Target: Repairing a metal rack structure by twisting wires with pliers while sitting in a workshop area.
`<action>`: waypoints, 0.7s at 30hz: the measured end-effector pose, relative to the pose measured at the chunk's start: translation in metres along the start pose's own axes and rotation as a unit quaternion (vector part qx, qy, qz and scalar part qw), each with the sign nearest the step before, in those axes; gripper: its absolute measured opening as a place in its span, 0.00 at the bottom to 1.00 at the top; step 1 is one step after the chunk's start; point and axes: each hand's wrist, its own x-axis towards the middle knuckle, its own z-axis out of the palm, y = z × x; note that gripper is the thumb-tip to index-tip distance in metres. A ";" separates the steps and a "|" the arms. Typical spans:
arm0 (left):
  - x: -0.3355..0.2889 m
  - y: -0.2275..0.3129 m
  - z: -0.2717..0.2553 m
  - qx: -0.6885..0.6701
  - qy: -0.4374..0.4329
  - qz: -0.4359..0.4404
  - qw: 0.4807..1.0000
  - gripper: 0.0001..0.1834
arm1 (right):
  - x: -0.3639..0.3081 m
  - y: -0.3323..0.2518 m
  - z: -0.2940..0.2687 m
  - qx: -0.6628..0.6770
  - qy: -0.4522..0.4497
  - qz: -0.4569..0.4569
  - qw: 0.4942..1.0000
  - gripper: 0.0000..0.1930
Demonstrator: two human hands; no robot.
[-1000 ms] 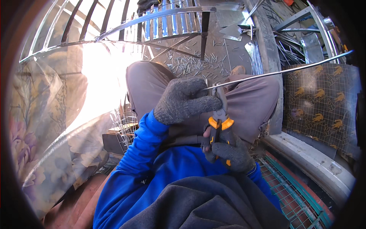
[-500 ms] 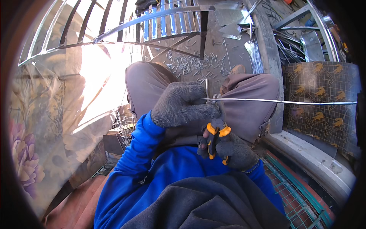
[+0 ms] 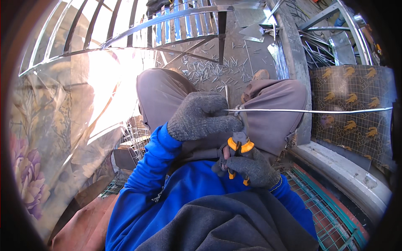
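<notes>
My left hand [image 3: 203, 117], in a grey knit glove, is closed around the near end of a long silvery wire [image 3: 310, 110]. The wire runs almost level to the right, past my knee. In my right hand [image 3: 255, 169], also gloved with a bare fingertip showing, is a pair of pliers [image 3: 240, 141] with black and yellow handles. Their jaws meet the wire just right of my left fingers; whether they have cut through it cannot be seen. A short upright metal rod [image 3: 227, 91] stands behind my left fingertips.
Several short cut metal pieces [image 3: 209, 72] litter the floor beyond my knees. A slatted metal frame [image 3: 167, 21] stands at the far left. A bundle of wires [image 3: 281, 62] lies beside a beam at right, near a dark patterned board [image 3: 351, 113]. Green wire mesh [image 3: 326, 217] sits lower right.
My right hand has squeezed the pliers' handles closer together, its fingers curling further around them. The left hand and the wire have hardly moved.
</notes>
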 end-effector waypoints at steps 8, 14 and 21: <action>0.004 0.004 0.003 0.006 0.002 -0.039 0.999 0.15 | 0.002 0.000 0.008 0.126 0.018 -0.032 0.991 0.09; 0.005 0.004 0.007 0.061 -0.022 -0.040 0.997 0.16 | 0.006 0.001 0.004 0.097 0.064 -0.021 0.993 0.08; 0.006 -0.003 0.014 0.130 -0.031 -0.075 0.988 0.15 | 0.017 0.012 0.001 0.090 0.161 -0.017 0.983 0.11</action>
